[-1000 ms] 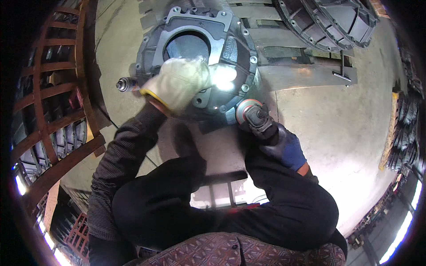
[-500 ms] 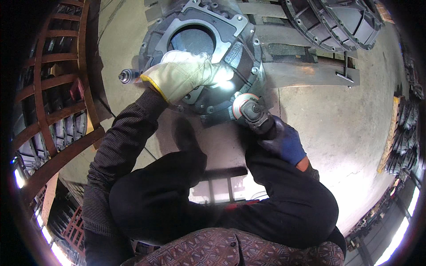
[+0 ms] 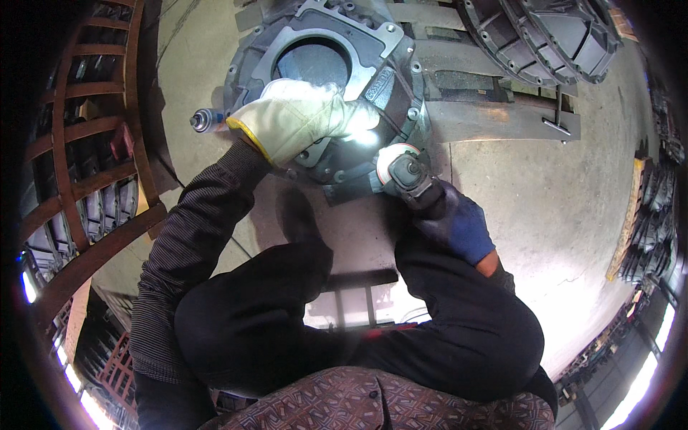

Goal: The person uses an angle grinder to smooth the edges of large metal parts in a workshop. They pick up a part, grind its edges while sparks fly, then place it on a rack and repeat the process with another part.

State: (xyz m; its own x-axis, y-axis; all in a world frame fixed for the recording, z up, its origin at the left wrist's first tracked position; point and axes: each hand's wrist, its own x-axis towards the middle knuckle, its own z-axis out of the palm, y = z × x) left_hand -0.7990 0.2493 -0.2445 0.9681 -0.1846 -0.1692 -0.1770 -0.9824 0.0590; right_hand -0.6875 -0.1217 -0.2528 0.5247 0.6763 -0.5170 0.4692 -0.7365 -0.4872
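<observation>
My left hand [image 3: 297,118], in a cream work glove with a yellow cuff edge, rests over the near left part of a large grey cast-metal housing [image 3: 373,61] with a round opening. Its fingers look closed. A bright patch of light glares at the fingertips, and whatever they hold is hidden. In a blue glove, my right hand [image 3: 459,222] is wrapped round an angle grinder [image 3: 412,179]. The grinder's pale disc [image 3: 393,159] is at the housing's near right rim; I cannot tell whether it touches.
A blue cylinder with a metallic tip [image 3: 206,120] stands left of the housing. More ribbed castings [image 3: 537,39] sit at the upper right beside a flat plank [image 3: 502,120] and a T-shaped metal bar [image 3: 557,127]. A brown rack [image 3: 93,129] holding castings lines the left.
The grinder head and disc have shifted and tilted slightly at the housing's rim, with my right hand moving a little. My left hand stays in nearly the same place.
</observation>
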